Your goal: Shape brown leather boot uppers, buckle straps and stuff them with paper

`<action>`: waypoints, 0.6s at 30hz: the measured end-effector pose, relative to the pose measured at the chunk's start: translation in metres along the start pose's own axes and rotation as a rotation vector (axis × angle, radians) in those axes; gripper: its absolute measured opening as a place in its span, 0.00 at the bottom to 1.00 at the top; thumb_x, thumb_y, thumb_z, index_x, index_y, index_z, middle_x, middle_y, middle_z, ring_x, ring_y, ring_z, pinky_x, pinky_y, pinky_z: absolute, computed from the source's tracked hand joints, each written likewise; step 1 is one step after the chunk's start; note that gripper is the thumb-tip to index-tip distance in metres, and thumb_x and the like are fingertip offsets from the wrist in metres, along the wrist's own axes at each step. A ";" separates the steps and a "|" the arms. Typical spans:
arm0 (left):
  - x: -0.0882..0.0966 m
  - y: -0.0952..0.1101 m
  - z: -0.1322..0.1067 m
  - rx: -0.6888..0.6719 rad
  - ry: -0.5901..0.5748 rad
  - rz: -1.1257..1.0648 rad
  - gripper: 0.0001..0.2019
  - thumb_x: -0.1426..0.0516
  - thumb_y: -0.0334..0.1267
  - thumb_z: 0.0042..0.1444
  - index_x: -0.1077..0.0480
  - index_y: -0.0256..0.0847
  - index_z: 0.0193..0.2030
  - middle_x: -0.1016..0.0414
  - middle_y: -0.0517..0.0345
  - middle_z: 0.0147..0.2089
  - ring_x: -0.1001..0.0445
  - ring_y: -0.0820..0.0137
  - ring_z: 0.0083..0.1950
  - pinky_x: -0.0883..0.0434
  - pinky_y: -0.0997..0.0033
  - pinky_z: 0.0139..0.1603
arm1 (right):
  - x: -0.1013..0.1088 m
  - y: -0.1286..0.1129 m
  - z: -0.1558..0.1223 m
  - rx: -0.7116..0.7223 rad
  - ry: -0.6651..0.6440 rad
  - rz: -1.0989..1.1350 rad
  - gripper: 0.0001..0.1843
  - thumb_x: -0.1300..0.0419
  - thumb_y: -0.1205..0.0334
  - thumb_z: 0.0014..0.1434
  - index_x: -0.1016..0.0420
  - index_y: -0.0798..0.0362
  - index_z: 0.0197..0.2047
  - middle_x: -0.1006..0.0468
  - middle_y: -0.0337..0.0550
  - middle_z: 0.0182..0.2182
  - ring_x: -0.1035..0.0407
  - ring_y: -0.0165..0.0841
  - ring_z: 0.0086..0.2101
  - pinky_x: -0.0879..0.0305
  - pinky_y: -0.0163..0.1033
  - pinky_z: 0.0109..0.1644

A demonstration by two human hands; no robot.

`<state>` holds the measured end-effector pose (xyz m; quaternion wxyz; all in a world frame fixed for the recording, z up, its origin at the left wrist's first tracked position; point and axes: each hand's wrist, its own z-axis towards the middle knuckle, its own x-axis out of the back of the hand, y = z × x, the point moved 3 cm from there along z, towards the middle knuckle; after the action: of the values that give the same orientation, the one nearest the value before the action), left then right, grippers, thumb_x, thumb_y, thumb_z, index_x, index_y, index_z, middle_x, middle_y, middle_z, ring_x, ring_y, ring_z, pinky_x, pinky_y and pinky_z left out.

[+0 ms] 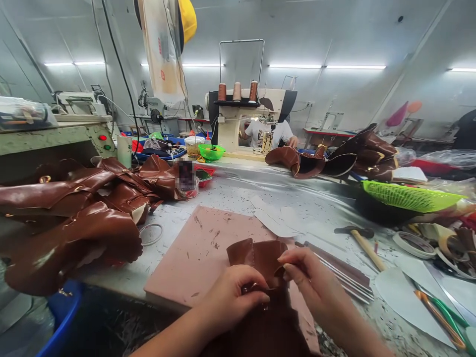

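Observation:
A brown leather piece [260, 258] rests over the near edge of a pink work board [197, 253]; its upper flap stands up and the rest hangs toward me. My left hand [232, 297] is closed, pinching the leather at a small metal fitting. My right hand [310, 282] is closed too, its fingertips pinching the flap's right edge. Both hands sit side by side, almost touching.
Piles of brown leather boot parts lie at the left [70, 218] and at the far right [357, 153]. A hammer [362, 240], tape rolls [412, 243], scissors [441, 310] and a green basket [409, 196] are on the right. A person sits behind a sewing machine [241, 119].

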<state>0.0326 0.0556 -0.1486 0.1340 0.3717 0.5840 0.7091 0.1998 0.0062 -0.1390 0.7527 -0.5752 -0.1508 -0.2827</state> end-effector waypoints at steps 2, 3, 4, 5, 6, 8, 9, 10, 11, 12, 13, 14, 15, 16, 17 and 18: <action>-0.002 0.001 0.000 -0.012 -0.016 0.038 0.03 0.41 0.30 0.48 0.27 0.40 0.30 0.26 0.60 0.32 0.31 0.71 0.35 0.37 0.75 0.38 | -0.005 -0.004 -0.001 -0.033 -0.115 0.130 0.13 0.51 0.54 0.61 0.31 0.52 0.36 0.25 0.43 0.31 0.30 0.33 0.31 0.33 0.38 0.34; -0.002 0.002 0.000 -0.016 -0.024 0.059 0.03 0.42 0.30 0.49 0.28 0.40 0.30 0.26 0.60 0.33 0.31 0.70 0.36 0.37 0.74 0.39 | -0.007 -0.006 -0.001 -0.045 -0.182 0.215 0.15 0.51 0.52 0.61 0.30 0.53 0.36 0.25 0.44 0.31 0.30 0.33 0.31 0.33 0.38 0.35; -0.002 0.003 0.000 -0.022 -0.035 0.078 0.03 0.41 0.29 0.48 0.29 0.40 0.31 0.27 0.61 0.33 0.31 0.70 0.37 0.37 0.74 0.40 | -0.008 -0.008 0.001 -0.063 -0.244 0.303 0.16 0.51 0.51 0.60 0.29 0.53 0.36 0.24 0.45 0.31 0.29 0.33 0.32 0.32 0.38 0.36; -0.002 0.003 -0.001 -0.033 -0.050 0.094 0.04 0.41 0.29 0.48 0.29 0.40 0.32 0.27 0.61 0.34 0.32 0.70 0.37 0.37 0.74 0.40 | -0.010 -0.010 0.003 -0.093 -0.287 0.382 0.16 0.50 0.51 0.60 0.28 0.54 0.36 0.24 0.45 0.31 0.29 0.33 0.33 0.32 0.37 0.36; -0.002 0.004 -0.001 -0.045 -0.069 0.105 0.05 0.40 0.28 0.47 0.29 0.40 0.32 0.27 0.61 0.34 0.32 0.70 0.37 0.37 0.74 0.40 | -0.011 -0.010 0.005 -0.132 -0.316 0.442 0.15 0.48 0.52 0.58 0.27 0.54 0.36 0.23 0.44 0.30 0.29 0.33 0.32 0.32 0.37 0.35; -0.001 0.003 -0.003 -0.075 -0.100 0.122 0.07 0.39 0.28 0.46 0.29 0.40 0.34 0.28 0.61 0.34 0.32 0.70 0.36 0.37 0.74 0.38 | -0.013 -0.009 0.011 -0.204 -0.328 0.471 0.08 0.42 0.58 0.53 0.27 0.54 0.33 0.23 0.41 0.28 0.29 0.31 0.30 0.33 0.35 0.33; -0.001 0.002 -0.003 -0.099 -0.101 0.134 0.07 0.39 0.29 0.46 0.29 0.40 0.34 0.28 0.60 0.34 0.32 0.70 0.36 0.37 0.74 0.38 | -0.013 -0.007 0.013 -0.221 -0.321 0.453 0.05 0.40 0.62 0.50 0.27 0.54 0.30 0.23 0.40 0.27 0.29 0.31 0.29 0.33 0.35 0.32; 0.000 0.000 -0.004 -0.130 -0.084 0.150 0.07 0.39 0.30 0.47 0.29 0.40 0.34 0.27 0.59 0.34 0.32 0.70 0.36 0.37 0.74 0.38 | -0.014 -0.006 0.016 -0.223 -0.314 0.431 0.03 0.39 0.64 0.48 0.26 0.54 0.28 0.23 0.40 0.26 0.29 0.31 0.29 0.33 0.35 0.33; 0.001 -0.002 -0.004 -0.170 -0.049 0.167 0.06 0.39 0.30 0.48 0.29 0.39 0.34 0.27 0.59 0.33 0.32 0.70 0.36 0.37 0.73 0.38 | -0.015 -0.005 0.018 -0.207 -0.318 0.419 0.02 0.39 0.65 0.47 0.26 0.54 0.27 0.22 0.41 0.27 0.29 0.32 0.30 0.33 0.36 0.34; 0.001 -0.004 -0.005 -0.218 -0.007 0.184 0.05 0.39 0.31 0.48 0.29 0.39 0.34 0.27 0.58 0.33 0.32 0.70 0.35 0.37 0.72 0.38 | -0.015 -0.005 0.019 -0.178 -0.327 0.422 0.03 0.39 0.65 0.47 0.24 0.54 0.28 0.21 0.43 0.29 0.28 0.33 0.32 0.33 0.37 0.37; 0.001 -0.005 -0.006 -0.273 0.033 0.198 0.05 0.39 0.31 0.49 0.29 0.38 0.35 0.26 0.57 0.32 0.31 0.70 0.34 0.37 0.71 0.39 | -0.016 -0.005 0.019 -0.143 -0.339 0.436 0.04 0.39 0.64 0.48 0.23 0.53 0.28 0.21 0.44 0.31 0.28 0.34 0.34 0.33 0.39 0.39; 0.001 -0.007 -0.006 -0.327 0.065 0.212 0.05 0.40 0.32 0.50 0.29 0.38 0.35 0.26 0.56 0.31 0.31 0.70 0.34 0.36 0.71 0.39 | -0.016 -0.005 0.019 -0.108 -0.350 0.453 0.05 0.39 0.63 0.49 0.22 0.53 0.29 0.20 0.45 0.33 0.28 0.35 0.35 0.32 0.40 0.41; 0.001 -0.008 -0.007 -0.376 0.087 0.224 0.04 0.40 0.32 0.51 0.29 0.38 0.35 0.25 0.55 0.31 0.30 0.70 0.33 0.36 0.70 0.39 | -0.017 -0.004 0.019 -0.081 -0.354 0.465 0.05 0.39 0.62 0.50 0.21 0.53 0.29 0.20 0.45 0.34 0.27 0.35 0.36 0.32 0.40 0.42; 0.000 -0.009 -0.007 -0.417 0.099 0.238 0.04 0.41 0.33 0.52 0.29 0.38 0.35 0.25 0.54 0.31 0.30 0.69 0.33 0.36 0.70 0.38 | -0.017 -0.003 0.018 -0.068 -0.345 0.469 0.06 0.39 0.62 0.50 0.21 0.52 0.28 0.21 0.45 0.34 0.28 0.34 0.36 0.32 0.40 0.42; 0.000 -0.009 -0.007 -0.448 0.103 0.256 0.04 0.41 0.35 0.53 0.28 0.39 0.35 0.24 0.54 0.32 0.29 0.69 0.33 0.36 0.69 0.39 | -0.017 -0.001 0.017 -0.073 -0.326 0.467 0.05 0.39 0.63 0.50 0.21 0.52 0.28 0.21 0.44 0.33 0.28 0.34 0.35 0.32 0.39 0.41; 0.000 -0.009 -0.008 -0.472 0.108 0.272 0.04 0.42 0.36 0.54 0.28 0.40 0.36 0.24 0.53 0.32 0.29 0.68 0.33 0.35 0.68 0.39 | -0.017 0.002 0.016 -0.091 -0.299 0.465 0.04 0.38 0.64 0.49 0.22 0.52 0.26 0.21 0.44 0.32 0.28 0.33 0.34 0.32 0.39 0.40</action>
<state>0.0251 0.0525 -0.1571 0.0889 0.3668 0.3534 0.8559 0.1887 0.0264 -0.1452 0.7400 -0.6630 -0.1113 -0.0209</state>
